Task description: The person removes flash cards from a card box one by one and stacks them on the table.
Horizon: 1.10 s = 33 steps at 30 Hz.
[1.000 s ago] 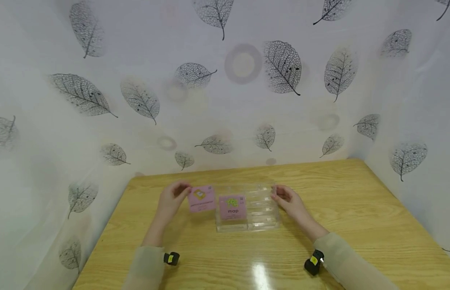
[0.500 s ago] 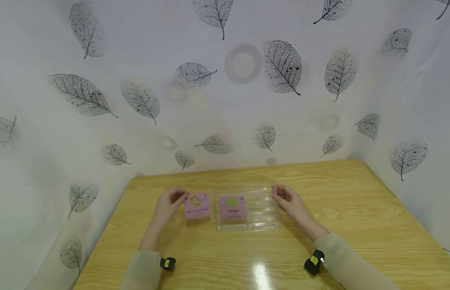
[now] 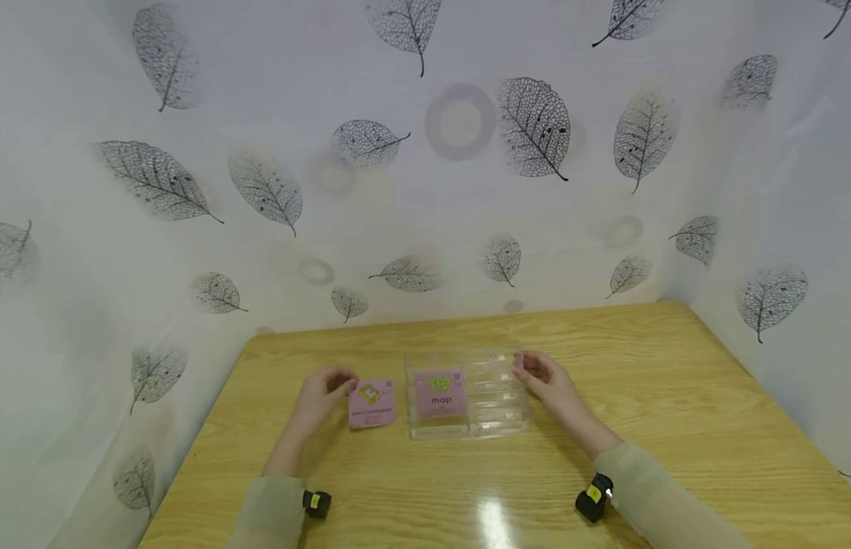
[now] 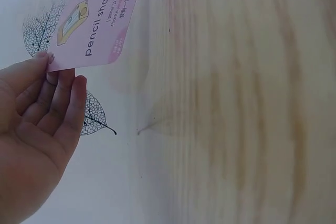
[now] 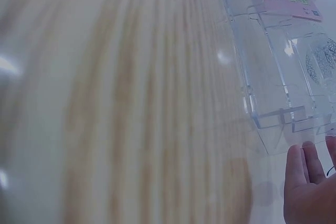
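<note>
A square pink flash card (image 3: 372, 415) printed "pencil sharpener" is pinched at its upper left corner by my left hand (image 3: 321, 400), thumb on its face. In the left wrist view the flash card (image 4: 102, 30) tilts up over the fingertips. Just to its right is a clear plastic tray (image 3: 497, 427) with compartments. A second pink card (image 3: 441, 404), reading "map", lies in the tray's left compartment. My right hand (image 3: 545, 381) grips the tray's upper right edge. In the right wrist view its fingers (image 5: 310, 166) are at the tray's end, partly out of frame.
Wood-grain table (image 3: 412, 496) lies under everything. White cloth (image 3: 453, 221) with printed leaves hangs behind and at both sides. A black wrist camera (image 3: 317, 503) sits on the left sleeve, another black camera (image 3: 594, 497) on the right one.
My left hand has brought the pencil sharpener card toward me and slightly left, away from the tray, and lowered it. The right hand and tray have stayed in place.
</note>
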Each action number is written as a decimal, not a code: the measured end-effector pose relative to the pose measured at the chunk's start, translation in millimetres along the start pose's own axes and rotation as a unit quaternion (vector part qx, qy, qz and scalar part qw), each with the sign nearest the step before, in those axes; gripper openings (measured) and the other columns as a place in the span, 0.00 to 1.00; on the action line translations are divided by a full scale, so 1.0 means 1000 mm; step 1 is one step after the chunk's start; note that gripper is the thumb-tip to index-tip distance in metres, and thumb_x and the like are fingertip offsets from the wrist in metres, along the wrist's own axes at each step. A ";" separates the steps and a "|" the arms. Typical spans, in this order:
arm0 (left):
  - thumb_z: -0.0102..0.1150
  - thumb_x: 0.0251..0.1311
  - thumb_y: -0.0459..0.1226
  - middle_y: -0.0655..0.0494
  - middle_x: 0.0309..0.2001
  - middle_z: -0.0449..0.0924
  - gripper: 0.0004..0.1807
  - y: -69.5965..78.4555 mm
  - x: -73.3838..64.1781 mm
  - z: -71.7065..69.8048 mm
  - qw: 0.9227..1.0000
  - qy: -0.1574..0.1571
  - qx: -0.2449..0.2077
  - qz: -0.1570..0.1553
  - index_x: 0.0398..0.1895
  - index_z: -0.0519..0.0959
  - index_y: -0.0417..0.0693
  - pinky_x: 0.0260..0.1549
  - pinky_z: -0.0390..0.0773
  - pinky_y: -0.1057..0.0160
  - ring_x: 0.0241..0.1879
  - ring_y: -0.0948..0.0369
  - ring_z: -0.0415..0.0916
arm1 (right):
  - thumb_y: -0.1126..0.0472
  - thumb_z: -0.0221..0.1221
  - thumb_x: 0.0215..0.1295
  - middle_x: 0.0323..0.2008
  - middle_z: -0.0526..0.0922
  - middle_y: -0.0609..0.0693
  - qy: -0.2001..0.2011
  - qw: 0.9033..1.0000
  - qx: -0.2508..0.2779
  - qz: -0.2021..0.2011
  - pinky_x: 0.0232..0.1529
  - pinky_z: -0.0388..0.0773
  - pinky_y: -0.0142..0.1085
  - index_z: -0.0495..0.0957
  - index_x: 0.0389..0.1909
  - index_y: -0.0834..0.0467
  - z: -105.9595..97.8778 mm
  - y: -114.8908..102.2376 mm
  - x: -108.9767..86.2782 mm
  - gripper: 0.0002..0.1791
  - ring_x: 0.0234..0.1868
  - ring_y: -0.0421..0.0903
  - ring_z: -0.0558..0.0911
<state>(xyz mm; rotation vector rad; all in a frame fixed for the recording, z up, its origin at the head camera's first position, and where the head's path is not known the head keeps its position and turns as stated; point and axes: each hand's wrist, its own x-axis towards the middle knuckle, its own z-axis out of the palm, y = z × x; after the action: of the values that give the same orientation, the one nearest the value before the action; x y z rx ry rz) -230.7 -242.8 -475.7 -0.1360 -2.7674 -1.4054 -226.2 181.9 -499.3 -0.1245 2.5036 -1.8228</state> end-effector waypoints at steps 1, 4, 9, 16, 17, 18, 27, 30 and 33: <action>0.62 0.72 0.29 0.44 0.48 0.88 0.07 -0.001 0.000 0.000 1.000 -0.001 0.003 0.001 0.48 0.84 0.39 0.57 0.86 0.56 0.51 0.54 0.85 | 0.57 0.58 0.82 0.67 0.76 0.68 0.000 1.000 0.001 0.000 0.53 0.75 0.18 0.67 0.74 0.69 0.000 0.000 0.000 0.29 0.67 0.60 0.77; 0.63 0.72 0.29 0.44 0.47 0.88 0.06 -0.001 0.001 0.002 1.000 -0.003 0.009 0.001 0.47 0.84 0.38 0.56 0.86 0.53 0.49 0.53 0.85 | 0.58 0.58 0.82 0.67 0.76 0.69 0.002 1.000 0.002 -0.002 0.52 0.74 0.17 0.67 0.74 0.69 0.000 0.000 0.000 0.28 0.67 0.60 0.77; 0.63 0.71 0.29 0.44 0.46 0.88 0.05 -0.004 0.002 0.003 1.000 -0.009 0.027 0.001 0.46 0.84 0.40 0.58 0.85 0.47 0.50 0.51 0.85 | 0.58 0.58 0.82 0.66 0.77 0.68 0.000 1.000 0.001 -0.005 0.52 0.74 0.17 0.67 0.73 0.69 -0.001 -0.001 -0.001 0.28 0.66 0.59 0.78; 0.63 0.71 0.30 0.46 0.46 0.88 0.04 -0.011 0.006 0.003 0.999 -0.016 0.047 -0.002 0.46 0.85 0.41 0.56 0.84 0.48 0.49 0.52 0.83 | 0.58 0.57 0.82 0.66 0.77 0.69 -0.003 1.000 0.001 -0.010 0.52 0.75 0.18 0.67 0.73 0.70 0.000 -0.001 -0.001 0.28 0.66 0.61 0.78; 0.63 0.71 0.30 0.46 0.46 0.88 0.04 -0.013 0.006 0.003 0.999 -0.017 0.048 -0.004 0.46 0.85 0.41 0.56 0.84 0.49 0.49 0.52 0.83 | 0.58 0.57 0.82 0.66 0.77 0.69 -0.002 1.000 0.000 -0.011 0.52 0.75 0.18 0.67 0.73 0.70 0.000 -0.001 -0.001 0.28 0.66 0.60 0.78; 0.64 0.71 0.30 0.46 0.46 0.88 0.04 -0.014 0.007 0.003 0.999 -0.018 0.049 -0.005 0.45 0.85 0.41 0.55 0.84 0.49 0.49 0.53 0.83 | 0.58 0.57 0.82 0.66 0.77 0.69 -0.001 1.000 -0.002 -0.012 0.52 0.75 0.18 0.67 0.73 0.70 0.000 0.000 -0.001 0.28 0.66 0.60 0.78; 0.65 0.70 0.31 0.48 0.45 0.88 0.05 -0.020 0.014 0.006 0.997 -0.032 0.061 -0.041 0.45 0.85 0.43 0.57 0.83 0.48 0.49 0.53 0.83 | 0.59 0.58 0.82 0.65 0.78 0.69 0.009 1.000 -0.014 -0.017 0.53 0.75 0.18 0.68 0.72 0.70 0.000 0.002 0.001 0.27 0.64 0.56 0.79; 0.65 0.70 0.32 0.48 0.45 0.87 0.05 -0.019 0.015 0.008 0.996 -0.035 0.063 -0.052 0.45 0.85 0.43 0.58 0.83 0.46 0.49 0.53 0.83 | 0.58 0.58 0.81 0.65 0.78 0.69 0.010 1.000 -0.011 -0.017 0.53 0.74 0.18 0.68 0.72 0.69 0.000 0.002 0.001 0.27 0.65 0.59 0.78; 0.64 0.70 0.32 0.47 0.46 0.87 0.05 -0.017 0.017 0.009 0.996 -0.036 0.064 -0.055 0.45 0.85 0.42 0.58 0.83 0.46 0.50 0.52 0.82 | 0.58 0.58 0.81 0.65 0.78 0.69 0.008 1.000 -0.008 -0.017 0.52 0.74 0.18 0.69 0.72 0.69 0.000 0.003 0.001 0.27 0.65 0.59 0.78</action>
<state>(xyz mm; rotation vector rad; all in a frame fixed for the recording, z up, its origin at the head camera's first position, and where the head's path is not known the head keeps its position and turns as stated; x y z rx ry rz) -248.7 -244.9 -493.5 -0.0333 -2.9570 -1.2627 -227.5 182.8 -501.7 -0.1563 2.5424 -1.8239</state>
